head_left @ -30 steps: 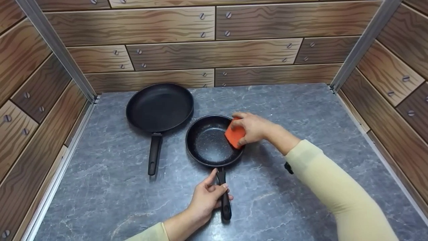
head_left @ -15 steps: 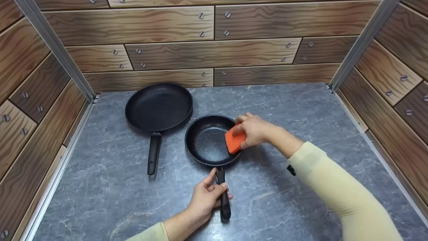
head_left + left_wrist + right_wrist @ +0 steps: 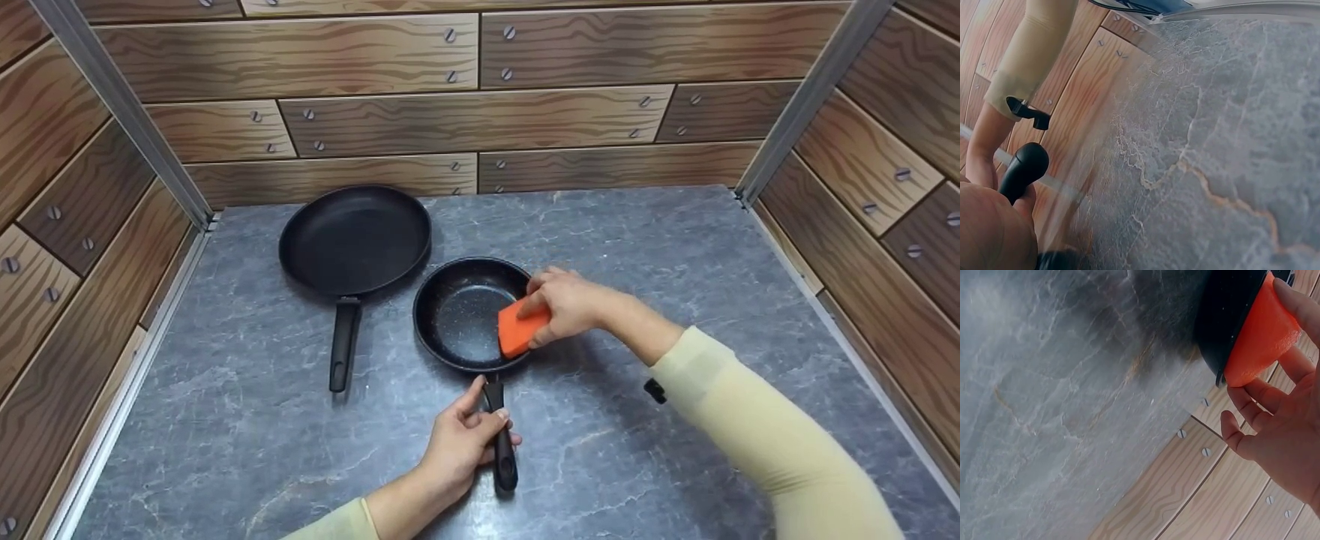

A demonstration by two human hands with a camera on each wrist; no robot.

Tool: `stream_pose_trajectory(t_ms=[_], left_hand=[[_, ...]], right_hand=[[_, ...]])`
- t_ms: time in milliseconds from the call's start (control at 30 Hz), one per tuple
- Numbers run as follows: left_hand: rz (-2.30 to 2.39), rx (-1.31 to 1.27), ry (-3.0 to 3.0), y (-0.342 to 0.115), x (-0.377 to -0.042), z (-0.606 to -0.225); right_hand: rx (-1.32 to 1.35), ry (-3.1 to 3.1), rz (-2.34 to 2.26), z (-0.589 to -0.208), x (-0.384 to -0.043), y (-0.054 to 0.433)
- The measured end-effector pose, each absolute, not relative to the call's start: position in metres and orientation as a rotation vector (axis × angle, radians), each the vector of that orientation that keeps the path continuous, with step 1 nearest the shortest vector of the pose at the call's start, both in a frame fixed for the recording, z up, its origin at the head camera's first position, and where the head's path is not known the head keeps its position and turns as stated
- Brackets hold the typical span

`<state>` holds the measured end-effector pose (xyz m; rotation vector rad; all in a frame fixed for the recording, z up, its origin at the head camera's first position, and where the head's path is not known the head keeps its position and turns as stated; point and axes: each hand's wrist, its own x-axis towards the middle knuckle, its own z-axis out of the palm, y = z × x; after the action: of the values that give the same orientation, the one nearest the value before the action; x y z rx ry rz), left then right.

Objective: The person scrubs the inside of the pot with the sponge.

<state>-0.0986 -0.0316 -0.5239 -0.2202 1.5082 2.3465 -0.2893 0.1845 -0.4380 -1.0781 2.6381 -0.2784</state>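
Observation:
In the head view a small black speckled frying pan (image 3: 466,322) sits mid-table, its handle (image 3: 505,463) toward the front. My left hand (image 3: 459,444) grips that handle near the pan, thumb on top. The handle's end (image 3: 1031,160) also shows in the left wrist view. My right hand (image 3: 571,306) holds an orange sponge (image 3: 520,330) between thumb and fingers, against the inner right side of the pan. In the right wrist view the sponge (image 3: 1264,334) covers part of the pan's rim, and the right hand (image 3: 1292,416) is around it.
A larger black frying pan (image 3: 355,240) lies at the back left, handle pointing forward, close to the small pan. The grey marbled tabletop (image 3: 225,420) is bounded by wood-patterned walls (image 3: 480,120) at the back and both sides.
My right hand has moved the sponge along the pan's inner right side, toward the front near the handle. The left hand keeps its hold and both pans stay in place.

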Motion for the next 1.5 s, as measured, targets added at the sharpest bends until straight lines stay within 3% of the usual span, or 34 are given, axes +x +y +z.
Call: stream_pose_trajectory(t_ms=[1500], left_hand=[[2.302, -0.228, 1.491, -0.035, -0.101, -0.523]], right_hand=[[-1.171, 2.63, -0.587, -0.474, -0.264, 0.164]])
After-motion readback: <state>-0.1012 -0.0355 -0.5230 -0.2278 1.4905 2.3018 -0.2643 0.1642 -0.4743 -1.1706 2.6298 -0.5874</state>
